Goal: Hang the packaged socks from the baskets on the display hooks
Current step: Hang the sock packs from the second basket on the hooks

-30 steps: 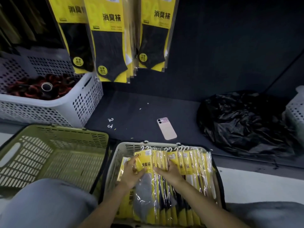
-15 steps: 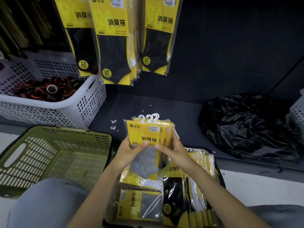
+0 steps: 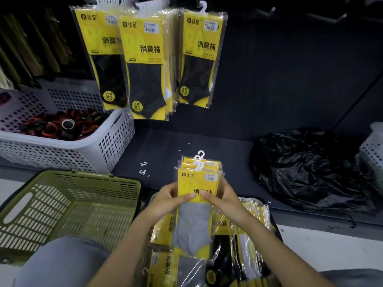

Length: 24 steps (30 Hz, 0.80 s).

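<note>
Gripping sock packs (image 3: 198,181) with left hand (image 3: 165,200) and right hand (image 3: 220,198), clamped at header edges. Probably light, floppy, slick; best pinched on stiff card below hangers (image 3: 200,155).

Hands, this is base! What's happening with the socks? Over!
Left hand and right hand both pinching a stack of sock packs, grey pair in front. Not hung yet. Hung packs above, nothing seen in between.

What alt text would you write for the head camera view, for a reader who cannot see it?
A left hand and a right hand pinch a small bunch of yellow plastic-wrapped sock packs with white hooks, above more such packs. Other yellow packs hang on the dark wall above; an olive-green plastic basket stands at the left.
</note>
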Each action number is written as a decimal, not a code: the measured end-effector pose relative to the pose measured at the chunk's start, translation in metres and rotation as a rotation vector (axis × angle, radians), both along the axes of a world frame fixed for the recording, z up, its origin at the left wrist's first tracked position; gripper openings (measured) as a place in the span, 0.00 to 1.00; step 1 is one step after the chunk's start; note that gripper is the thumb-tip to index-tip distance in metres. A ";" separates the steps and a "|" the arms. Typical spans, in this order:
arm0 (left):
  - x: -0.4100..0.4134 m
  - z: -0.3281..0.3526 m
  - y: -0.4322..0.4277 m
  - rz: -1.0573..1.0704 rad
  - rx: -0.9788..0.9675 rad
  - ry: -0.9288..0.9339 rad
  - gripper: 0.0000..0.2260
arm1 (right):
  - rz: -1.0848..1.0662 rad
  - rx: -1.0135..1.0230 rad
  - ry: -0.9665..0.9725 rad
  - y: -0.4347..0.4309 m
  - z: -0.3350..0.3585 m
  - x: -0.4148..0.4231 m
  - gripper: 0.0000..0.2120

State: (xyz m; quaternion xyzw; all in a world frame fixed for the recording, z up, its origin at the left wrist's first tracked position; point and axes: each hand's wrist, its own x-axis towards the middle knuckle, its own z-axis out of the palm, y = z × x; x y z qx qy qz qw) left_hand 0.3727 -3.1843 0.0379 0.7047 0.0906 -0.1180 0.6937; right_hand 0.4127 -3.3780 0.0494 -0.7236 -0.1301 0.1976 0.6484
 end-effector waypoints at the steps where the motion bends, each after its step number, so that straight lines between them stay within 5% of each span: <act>1: 0.004 0.010 0.001 -0.005 -0.018 -0.013 0.22 | -0.029 0.044 -0.014 0.002 0.009 0.003 0.22; 5: 0.019 0.050 0.001 0.045 -0.098 -0.139 0.24 | -0.284 0.072 -0.153 0.017 0.039 0.017 0.30; 9: 0.033 0.082 0.004 0.101 -0.104 -0.243 0.25 | -0.414 0.133 -0.260 0.033 0.066 0.027 0.21; 13: 0.044 0.102 0.008 0.264 -0.102 -0.277 0.29 | -0.368 0.223 -0.364 0.039 0.094 0.035 0.12; 24: 0.065 0.158 0.053 0.364 0.089 -0.447 0.21 | -0.241 0.425 -0.217 0.056 0.156 0.066 0.06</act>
